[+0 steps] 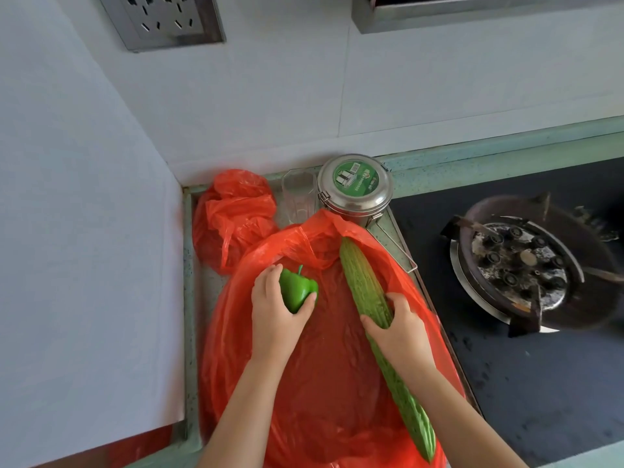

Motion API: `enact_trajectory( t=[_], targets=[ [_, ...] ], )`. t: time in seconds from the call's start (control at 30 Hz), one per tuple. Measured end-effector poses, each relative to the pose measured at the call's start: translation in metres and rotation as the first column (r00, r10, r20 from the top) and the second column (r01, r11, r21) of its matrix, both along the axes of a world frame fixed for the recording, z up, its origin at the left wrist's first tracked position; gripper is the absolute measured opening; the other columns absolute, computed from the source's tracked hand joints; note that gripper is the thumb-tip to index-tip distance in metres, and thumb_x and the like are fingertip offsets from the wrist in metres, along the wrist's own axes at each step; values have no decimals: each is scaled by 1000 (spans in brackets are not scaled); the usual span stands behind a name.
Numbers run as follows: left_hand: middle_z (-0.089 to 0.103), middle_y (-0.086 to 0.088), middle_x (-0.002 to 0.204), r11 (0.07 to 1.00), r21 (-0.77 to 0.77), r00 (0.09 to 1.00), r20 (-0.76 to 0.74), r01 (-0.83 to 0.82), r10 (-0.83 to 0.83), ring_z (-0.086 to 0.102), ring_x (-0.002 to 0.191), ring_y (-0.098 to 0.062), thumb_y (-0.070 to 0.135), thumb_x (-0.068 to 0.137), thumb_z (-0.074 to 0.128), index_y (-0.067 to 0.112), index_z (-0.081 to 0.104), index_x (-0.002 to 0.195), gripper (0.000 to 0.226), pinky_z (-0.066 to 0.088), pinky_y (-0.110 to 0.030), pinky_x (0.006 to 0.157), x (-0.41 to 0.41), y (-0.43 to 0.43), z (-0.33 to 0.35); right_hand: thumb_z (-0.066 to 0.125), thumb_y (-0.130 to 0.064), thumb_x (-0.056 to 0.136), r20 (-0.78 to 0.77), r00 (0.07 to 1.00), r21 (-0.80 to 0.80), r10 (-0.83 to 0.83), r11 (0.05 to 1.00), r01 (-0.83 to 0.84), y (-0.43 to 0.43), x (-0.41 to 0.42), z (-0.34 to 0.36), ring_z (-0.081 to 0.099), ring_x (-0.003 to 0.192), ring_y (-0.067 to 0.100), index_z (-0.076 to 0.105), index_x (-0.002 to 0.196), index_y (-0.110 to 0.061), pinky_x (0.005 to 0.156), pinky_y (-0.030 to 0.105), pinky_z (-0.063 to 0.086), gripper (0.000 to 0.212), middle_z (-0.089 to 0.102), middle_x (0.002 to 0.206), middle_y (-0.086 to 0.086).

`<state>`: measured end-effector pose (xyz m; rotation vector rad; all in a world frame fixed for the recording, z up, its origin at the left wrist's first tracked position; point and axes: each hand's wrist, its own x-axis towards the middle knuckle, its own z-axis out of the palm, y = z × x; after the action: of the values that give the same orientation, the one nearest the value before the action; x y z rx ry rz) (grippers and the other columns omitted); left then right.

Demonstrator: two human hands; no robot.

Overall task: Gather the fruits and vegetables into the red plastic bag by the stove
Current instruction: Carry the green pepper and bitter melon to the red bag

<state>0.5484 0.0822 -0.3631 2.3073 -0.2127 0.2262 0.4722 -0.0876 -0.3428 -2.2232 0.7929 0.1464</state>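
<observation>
- Left hand [275, 310]: fingers curled round a green bell pepper [300, 292]. They wrap its left side and the thumb presses the near right side. A firm grasp, nothing loose.
- The pepper's stem points up and away from the person. The pepper sits just over the red plastic bag [324, 373], near the bag's far, crumpled end.
- Right hand [400, 332]: closed round a long bitter gourd [359, 278] at about mid-length. The thumb is on the gourd's left flank and the fingers are hooked over its right.
- The gourd runs diagonally. Its far tip is by the bunched rim of the bag, and its near tip is at the bag's near right edge, beside the right forearm.
- The bag is spread flat along the pale green counter [189, 298], between the white wall and the stove [526, 393]. Both vegetables are over its red film. I cannot tell whether either one is inside the bag or only lying on top of it.
- The hands are apart, with bare red plastic between them.
- Behind the bag, in the corner, is a second red bag [233, 211], bunched up. To its right stand a clear drinking glass [299, 197], then a steel tin [354, 189] with a green label on the lid and side clasps.
- The stove top is black. Its gas burner [516, 265] is blackened, with a pan support round it.
- On the wall, upper left, is a metal-framed socket plate [162, 18].
</observation>
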Motion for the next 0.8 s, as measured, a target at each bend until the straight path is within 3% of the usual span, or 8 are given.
enact_trajectory(
  t=[0.23, 0.33, 0.47, 0.6, 0.8],
  targets=[
    [51, -22, 124, 997, 70, 999, 22, 25, -27, 46, 117, -35, 23, 64, 83, -2, 49, 124, 74, 37, -36, 97, -1, -2, -1, 63, -40, 82, 20, 999, -24, 37, 999, -37, -1, -3, 4, 43, 87, 11, 35, 131, -21, 70, 23, 41, 59, 50, 124, 5],
    [51, -21, 125, 994, 100, 999, 29, 43, -46, 47, 117, -34, 25, 64, 83, -1, 49, 125, 75, 39, -38, 96, -3, -2, 0, 63, -38, 82, 47, 997, -53, 64, 997, -62, 0, -5, 8, 48, 95, 13, 36, 131, -20, 73, 21, 38, 59, 48, 129, 4],
    [48, -20, 130, 989, 134, 998, 4, 59, -60, 43, 121, -34, 30, 65, 81, 1, 46, 129, 78, 35, -37, 98, -9, -1, 2, 61, -36, 84, 63, 993, -99, 95, 991, -89, 2, -11, 15, 43, 86, 9, 38, 131, -20, 71, 21, 38, 55, 45, 130, 1],
    [46, -21, 132, 985, 157, 998, -19, 63, -61, 41, 123, -35, 30, 66, 81, 1, 45, 130, 78, 33, -37, 100, -18, 1, 7, 58, -38, 85, 64, 983, -208, 173, 966, -156, 4, -21, 20, 49, 105, 17, 42, 128, -20, 73, 25, 45, 49, 44, 125, 0],
    [47, -22, 130, 980, 179, 996, -20, 89, -87, 43, 120, -37, 27, 68, 80, 1, 49, 126, 71, 37, -43, 99, -41, -2, 20, 55, -39, 86, 121, 963, -301, 242, 933, -197, 7, -42, 37, 48, 108, 17, 44, 127, -19, 75, 26, 44, 47, 47, 122, -1]
  ],
)
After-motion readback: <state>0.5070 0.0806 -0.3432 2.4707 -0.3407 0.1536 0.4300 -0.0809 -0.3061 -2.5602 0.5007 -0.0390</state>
